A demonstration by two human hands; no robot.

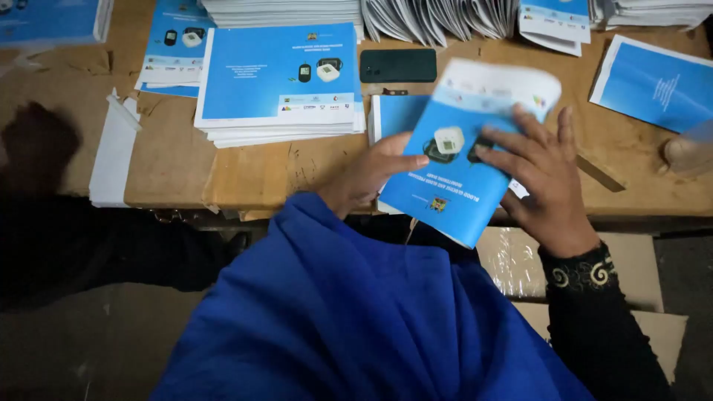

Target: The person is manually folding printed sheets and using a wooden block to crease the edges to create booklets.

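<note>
Head view: both hands, left hand (pixel 368 174) and right hand (pixel 538 178), hold a blue booklet (pixel 453 186), fingers spread flat; beside the stack (pixel 278 82), it could slip off the counter (pixel 178 160) edge.

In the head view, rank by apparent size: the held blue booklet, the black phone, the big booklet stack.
1. Big booklet stack
2. Held blue booklet, nearly as large; nearer the camera and blurred, so the order is unsure
3. Black phone

The light is moderate and even on the wooden table (pixel 178 163), falling from above. The floor below lies dim, almost black at the left. A dark soft shadow sits on the table's left end. The booklet (pixel 464 156) in the hands is smeared by motion blur. Plastic wrap (pixel 512 260) on cardboard shows slight glare.
</note>
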